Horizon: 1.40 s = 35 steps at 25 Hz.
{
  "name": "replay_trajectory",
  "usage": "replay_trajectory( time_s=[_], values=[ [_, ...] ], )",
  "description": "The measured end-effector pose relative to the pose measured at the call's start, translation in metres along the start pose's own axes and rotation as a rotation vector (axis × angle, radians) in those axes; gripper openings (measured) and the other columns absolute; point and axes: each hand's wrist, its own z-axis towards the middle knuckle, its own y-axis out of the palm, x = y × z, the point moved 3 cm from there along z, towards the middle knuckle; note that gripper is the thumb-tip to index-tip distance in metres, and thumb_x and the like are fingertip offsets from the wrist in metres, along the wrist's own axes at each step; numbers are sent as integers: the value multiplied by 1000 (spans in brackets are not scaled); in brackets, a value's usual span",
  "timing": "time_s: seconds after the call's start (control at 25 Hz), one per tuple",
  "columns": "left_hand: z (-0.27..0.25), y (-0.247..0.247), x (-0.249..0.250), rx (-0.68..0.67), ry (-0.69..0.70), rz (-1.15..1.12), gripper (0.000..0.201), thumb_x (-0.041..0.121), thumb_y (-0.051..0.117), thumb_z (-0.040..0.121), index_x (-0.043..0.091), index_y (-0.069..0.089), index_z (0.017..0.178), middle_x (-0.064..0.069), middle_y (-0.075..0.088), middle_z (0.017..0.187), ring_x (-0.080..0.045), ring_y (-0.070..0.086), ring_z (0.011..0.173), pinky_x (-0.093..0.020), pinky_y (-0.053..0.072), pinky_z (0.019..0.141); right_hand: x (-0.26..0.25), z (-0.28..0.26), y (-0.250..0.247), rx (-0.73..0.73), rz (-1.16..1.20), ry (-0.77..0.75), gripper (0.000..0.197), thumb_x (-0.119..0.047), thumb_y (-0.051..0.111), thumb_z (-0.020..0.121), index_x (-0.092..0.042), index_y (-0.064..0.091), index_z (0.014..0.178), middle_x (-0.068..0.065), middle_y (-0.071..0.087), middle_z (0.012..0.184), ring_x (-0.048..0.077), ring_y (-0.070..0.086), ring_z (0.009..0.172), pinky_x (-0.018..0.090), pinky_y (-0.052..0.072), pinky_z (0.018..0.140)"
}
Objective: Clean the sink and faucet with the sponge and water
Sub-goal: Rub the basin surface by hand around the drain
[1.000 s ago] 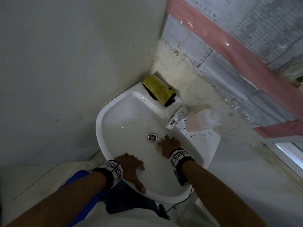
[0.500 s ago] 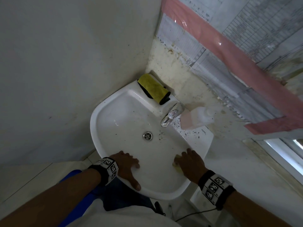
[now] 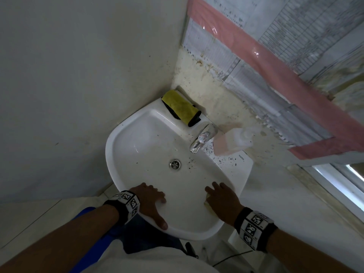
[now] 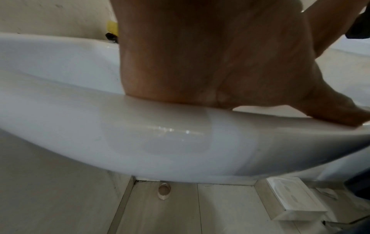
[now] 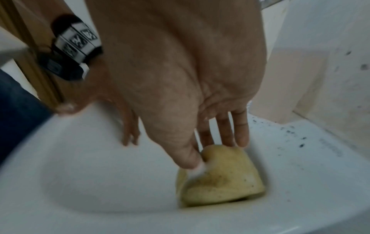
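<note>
The white sink [image 3: 118, 138] hangs in a wall corner, with a chrome faucet [image 3: 203, 137] at its back and a drain [image 3: 175, 164] in the basin. Dark specks [image 3: 222, 158] dot the deck beside the faucet. My right hand [image 3: 216, 196] is low on the basin's right inner wall. Its thumb and fingers [image 5: 236, 137] pinch a dirty yellow sponge [image 5: 220, 174] against the porcelain [image 5: 80, 174]. My left hand [image 3: 155, 198] rests on the front rim, fingers lying into the basin and thumb along the edge. The left wrist view shows its palm [image 4: 220, 63] on the rim [image 4: 140, 134].
A yellow and black cloth [image 3: 180, 107] lies on the sink's back left corner. A pale pink bottle [image 3: 230, 143] stands right of the faucet. Walls close in on the left and behind. Under the sink the floor has a drain [image 4: 164, 190] and a white box [image 4: 294, 199].
My right hand has drawn the sponge from beside the drain back to the basin's right front wall, and in the last half second it barely moved. The left hand has stayed on the rim.
</note>
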Motion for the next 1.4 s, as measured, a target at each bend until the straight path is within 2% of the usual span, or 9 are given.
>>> replay_trajectory(
  time_s=[0.16,0.32,0.44,0.52,0.68,0.84,1.0,1.2,1.4],
  values=[
    [-1,-1,0,0,-7,-8,130,110,52,27,55,35,144,18,27,163,-19,27,147,-46,21,123,17,9,-9,14,14,139,29,-12,62,95,-12,69,122,8,36,156,38,27,144,43,27,116],
    [1,1,1,6,-13,4,131,111,49,24,57,36,142,19,30,161,-18,29,146,-47,23,121,-4,9,0,-53,110,42,30,-16,51,103,-13,65,129,5,40,149,35,38,130,43,44,102],
    [-1,0,2,1,1,29,131,111,48,27,55,35,144,20,28,162,-19,28,146,-46,21,122,9,17,-2,23,112,124,29,-13,53,100,-10,68,124,8,37,154,40,30,141,45,35,112],
    [-3,-2,2,5,11,39,130,110,49,30,53,35,146,19,28,162,-19,28,146,-45,21,122,14,20,-3,24,116,163,32,-11,52,100,-9,65,129,9,31,159,42,22,147,46,30,117],
    [-6,-5,3,3,21,49,127,108,51,37,50,34,148,18,24,164,-19,27,148,-43,18,124,9,16,-4,-56,137,102,38,-18,49,104,-14,56,141,8,31,155,39,31,140,43,40,109],
    [-6,-4,3,-16,13,46,131,109,50,34,50,32,150,16,23,165,-20,26,148,-44,17,124,15,24,-4,-2,113,170,35,-14,47,103,-11,61,135,8,26,161,43,19,148,45,29,119],
    [-5,-2,2,-14,17,45,133,109,49,32,50,33,149,16,25,164,-20,26,148,-43,17,124,2,22,0,-76,119,114,34,-12,46,104,-10,63,133,7,27,160,44,21,146,46,39,112],
    [-6,-4,2,-9,20,57,126,106,53,41,49,32,151,15,24,165,-21,26,148,-42,16,124,9,32,6,-69,61,171,30,-16,55,99,-12,67,126,7,31,157,43,25,142,45,38,111],
    [-5,-3,1,0,12,38,129,108,51,36,49,33,149,13,28,163,-20,28,147,-42,18,123,9,53,14,22,124,138,42,-13,54,100,-13,51,142,5,28,158,43,21,144,47,38,114]
  ],
)
